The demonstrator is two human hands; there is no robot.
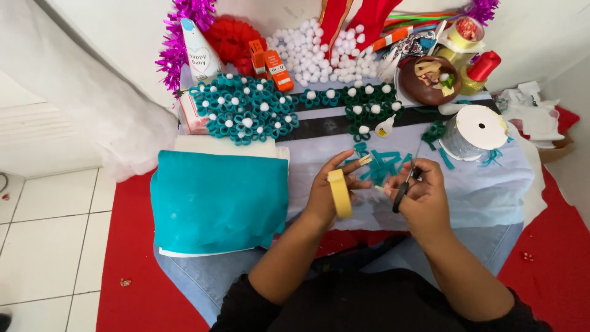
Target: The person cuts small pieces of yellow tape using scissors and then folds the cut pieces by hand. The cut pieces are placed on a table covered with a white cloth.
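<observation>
Head view: left hand (pixel 324 193) holds tape roll (pixel 340 193), right hand (pixel 424 195) apparently scissors (pixel 407 182).

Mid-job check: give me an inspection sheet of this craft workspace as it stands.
Surface: pale cloth over a low surface.
Job's things: yellow tape roll on left hand; scissors in right hand.
Clutter: teal felt sheet, teal felt rings with white pompoms, loose white pompoms, silver ribbon spool, brown bowl.
Grippers: both hands closed on their tools.
Cables: nothing seen.
Surroundings: red mat, white floor tiles.
</observation>
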